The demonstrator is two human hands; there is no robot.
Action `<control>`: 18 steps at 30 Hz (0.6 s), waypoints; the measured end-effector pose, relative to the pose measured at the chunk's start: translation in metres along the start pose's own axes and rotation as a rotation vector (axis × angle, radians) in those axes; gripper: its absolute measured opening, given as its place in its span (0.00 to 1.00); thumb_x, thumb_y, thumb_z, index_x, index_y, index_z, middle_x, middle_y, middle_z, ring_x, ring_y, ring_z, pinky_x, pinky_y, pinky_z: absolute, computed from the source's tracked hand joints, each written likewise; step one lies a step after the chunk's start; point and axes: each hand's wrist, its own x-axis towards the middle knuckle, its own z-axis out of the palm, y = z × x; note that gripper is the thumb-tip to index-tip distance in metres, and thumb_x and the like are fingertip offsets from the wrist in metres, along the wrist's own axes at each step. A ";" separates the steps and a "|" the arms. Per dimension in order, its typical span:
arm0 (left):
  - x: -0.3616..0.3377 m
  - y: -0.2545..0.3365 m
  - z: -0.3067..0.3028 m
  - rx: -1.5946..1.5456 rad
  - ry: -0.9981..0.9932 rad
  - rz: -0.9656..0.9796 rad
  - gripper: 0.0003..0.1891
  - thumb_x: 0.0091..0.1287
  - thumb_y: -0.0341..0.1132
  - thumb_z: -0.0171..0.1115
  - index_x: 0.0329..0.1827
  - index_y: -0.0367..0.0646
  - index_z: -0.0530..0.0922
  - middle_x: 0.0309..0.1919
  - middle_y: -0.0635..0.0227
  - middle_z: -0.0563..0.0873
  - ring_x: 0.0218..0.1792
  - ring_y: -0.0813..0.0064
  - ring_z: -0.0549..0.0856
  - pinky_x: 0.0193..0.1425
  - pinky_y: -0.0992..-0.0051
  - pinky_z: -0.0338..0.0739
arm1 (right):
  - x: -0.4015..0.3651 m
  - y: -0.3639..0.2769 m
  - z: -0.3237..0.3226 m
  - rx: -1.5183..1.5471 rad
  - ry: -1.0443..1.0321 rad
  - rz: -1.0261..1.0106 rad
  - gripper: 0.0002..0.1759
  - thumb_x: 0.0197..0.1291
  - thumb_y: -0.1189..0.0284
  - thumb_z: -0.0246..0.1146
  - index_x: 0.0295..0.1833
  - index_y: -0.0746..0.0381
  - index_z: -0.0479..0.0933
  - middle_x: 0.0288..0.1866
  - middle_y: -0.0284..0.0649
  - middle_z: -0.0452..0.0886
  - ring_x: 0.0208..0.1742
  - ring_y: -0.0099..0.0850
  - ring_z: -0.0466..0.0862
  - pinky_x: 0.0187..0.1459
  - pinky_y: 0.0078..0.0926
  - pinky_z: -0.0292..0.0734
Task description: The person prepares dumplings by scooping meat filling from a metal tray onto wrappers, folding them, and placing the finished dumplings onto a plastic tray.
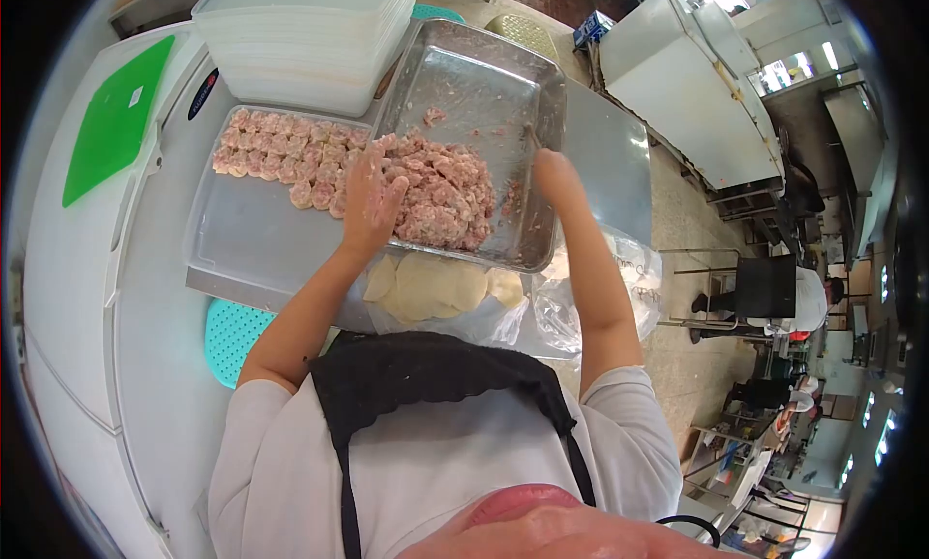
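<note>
A deep metal tray (474,75) holds a mound of pink minced meat (440,196) on its left side. My left hand (373,199) is open at the tray's left rim, fingers stretched out and thumb apart, beside the mince. At the right side of the tray my right hand (557,180) is closed round a thin stick-like tool (531,136), mostly hidden in the fist. Left of my left hand, rows of small filled dumplings (290,148) sit on a shallow white tray (261,232). Pale round dough wrappers (435,286) lie on plastic just below the metal tray.
Stacked white plastic trays (300,46) stand at the back left. Crumpled clear plastic (561,312) lies by my right forearm. A white freezer (73,317) with a green board (118,119) flanks the left. A turquoise stool (235,336) is below; other people (808,298) are far right.
</note>
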 end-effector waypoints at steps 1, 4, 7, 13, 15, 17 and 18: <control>0.001 0.000 -0.001 -0.006 0.001 0.011 0.30 0.72 0.48 0.50 0.69 0.33 0.64 0.63 0.48 0.73 0.63 0.47 0.70 0.68 0.55 0.60 | -0.001 -0.014 0.003 0.000 0.001 -0.002 0.12 0.58 0.77 0.56 0.47 0.68 0.76 0.33 0.55 0.82 0.37 0.50 0.84 0.39 0.45 0.79; 0.001 -0.004 0.000 -0.038 0.001 0.008 0.30 0.72 0.48 0.50 0.69 0.34 0.64 0.63 0.48 0.72 0.63 0.47 0.70 0.69 0.55 0.60 | -0.016 -0.054 -0.005 -0.006 -0.071 -0.321 0.09 0.57 0.77 0.56 0.40 0.67 0.79 0.34 0.52 0.84 0.39 0.49 0.85 0.38 0.45 0.80; 0.000 -0.005 -0.001 -0.026 -0.002 0.010 0.31 0.72 0.49 0.50 0.69 0.35 0.64 0.63 0.48 0.72 0.63 0.47 0.70 0.69 0.55 0.59 | -0.018 -0.044 -0.035 0.049 -0.137 -0.354 0.09 0.59 0.78 0.55 0.44 0.66 0.77 0.33 0.53 0.83 0.36 0.49 0.85 0.40 0.45 0.80; -0.001 -0.002 -0.002 0.011 0.014 -0.006 0.31 0.71 0.51 0.50 0.69 0.35 0.64 0.63 0.48 0.72 0.64 0.47 0.70 0.70 0.55 0.58 | -0.033 -0.063 -0.007 0.047 -0.237 -0.233 0.13 0.61 0.76 0.54 0.51 0.67 0.76 0.34 0.59 0.81 0.40 0.53 0.83 0.41 0.48 0.78; -0.001 -0.003 -0.002 0.015 0.002 -0.004 0.31 0.71 0.51 0.49 0.68 0.35 0.65 0.63 0.48 0.72 0.64 0.47 0.70 0.69 0.55 0.58 | -0.028 -0.055 -0.040 0.014 -0.288 -0.270 0.14 0.61 0.76 0.54 0.51 0.67 0.75 0.34 0.59 0.81 0.40 0.54 0.83 0.41 0.48 0.78; 0.002 0.000 -0.004 0.016 -0.009 -0.001 0.31 0.71 0.51 0.49 0.68 0.35 0.65 0.63 0.48 0.72 0.64 0.47 0.70 0.69 0.55 0.58 | -0.019 -0.031 -0.045 -0.020 -0.337 -0.307 0.14 0.60 0.76 0.55 0.51 0.68 0.74 0.33 0.59 0.81 0.40 0.54 0.83 0.41 0.48 0.78; 0.003 0.003 -0.006 -0.007 -0.015 -0.015 0.31 0.71 0.51 0.49 0.68 0.34 0.65 0.63 0.48 0.72 0.64 0.47 0.70 0.69 0.55 0.58 | -0.012 -0.013 -0.026 -0.007 -0.253 -0.193 0.14 0.61 0.76 0.55 0.52 0.68 0.73 0.34 0.59 0.81 0.40 0.54 0.83 0.41 0.48 0.77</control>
